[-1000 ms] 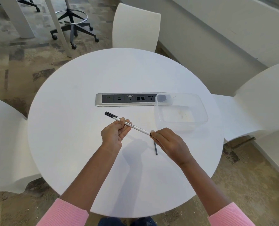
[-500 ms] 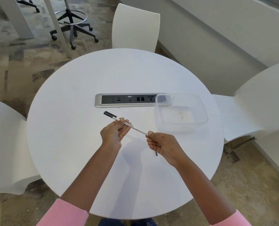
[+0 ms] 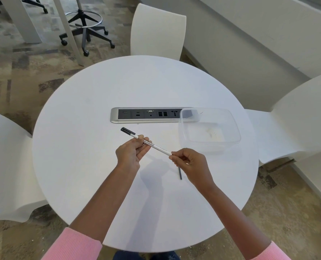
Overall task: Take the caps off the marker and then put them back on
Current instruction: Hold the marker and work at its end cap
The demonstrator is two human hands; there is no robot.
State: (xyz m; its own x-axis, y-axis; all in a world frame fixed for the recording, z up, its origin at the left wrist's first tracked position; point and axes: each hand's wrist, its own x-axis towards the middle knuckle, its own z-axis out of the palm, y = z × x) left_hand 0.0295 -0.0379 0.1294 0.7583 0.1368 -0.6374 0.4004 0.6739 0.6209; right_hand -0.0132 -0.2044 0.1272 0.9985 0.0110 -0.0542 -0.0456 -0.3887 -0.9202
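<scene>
A thin white marker [image 3: 158,148] with printed lettering is held slanted above the round white table [image 3: 77,156]. A black cap [image 3: 127,130] sits on its far left end. My left hand [image 3: 131,153] grips the barrel near the middle. My right hand [image 3: 191,164] pinches the marker's near right end, and the fingers hide that tip. A short dark grey cap-like piece [image 3: 180,174] lies on the table just under my right hand, partly covered by it.
A clear plastic container [image 3: 231,128] stands at the right, overlapping the end of a silver power and port panel [image 3: 116,115] set into the table. White chairs stand at the far side [image 3: 157,29], right [image 3: 296,124] and left [image 3: 3,156].
My right hand has turned and shifted slightly left at the marker's right end. The marker, my left hand and the dark piece on the table have barely moved.
</scene>
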